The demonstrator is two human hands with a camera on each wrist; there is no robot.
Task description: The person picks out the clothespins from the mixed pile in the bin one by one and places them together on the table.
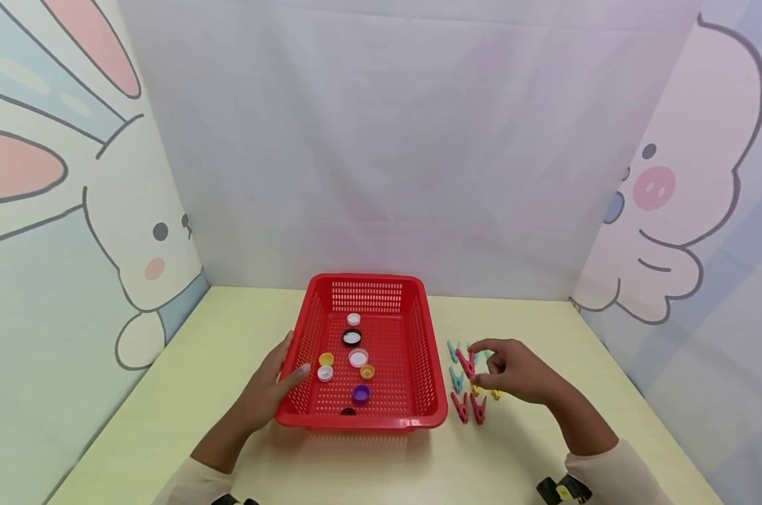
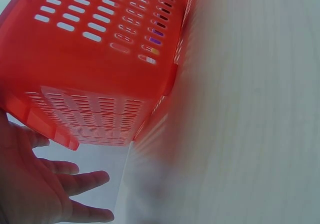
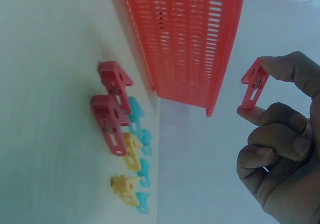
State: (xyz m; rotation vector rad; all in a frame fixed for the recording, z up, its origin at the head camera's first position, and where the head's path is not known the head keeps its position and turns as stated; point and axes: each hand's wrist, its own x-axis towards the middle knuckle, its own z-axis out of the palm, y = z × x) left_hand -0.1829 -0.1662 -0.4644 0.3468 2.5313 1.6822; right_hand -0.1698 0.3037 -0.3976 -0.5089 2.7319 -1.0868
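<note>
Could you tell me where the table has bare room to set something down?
Free: the table left of the red basket, and its near edge. Crowded: right of the basket, where clothespins lie by the right hand.

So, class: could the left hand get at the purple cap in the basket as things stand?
Probably yes. The left hand rests open on the red basket's left rim, the basket has no lid, and the purple cap lies near the front with nothing over it.
</note>
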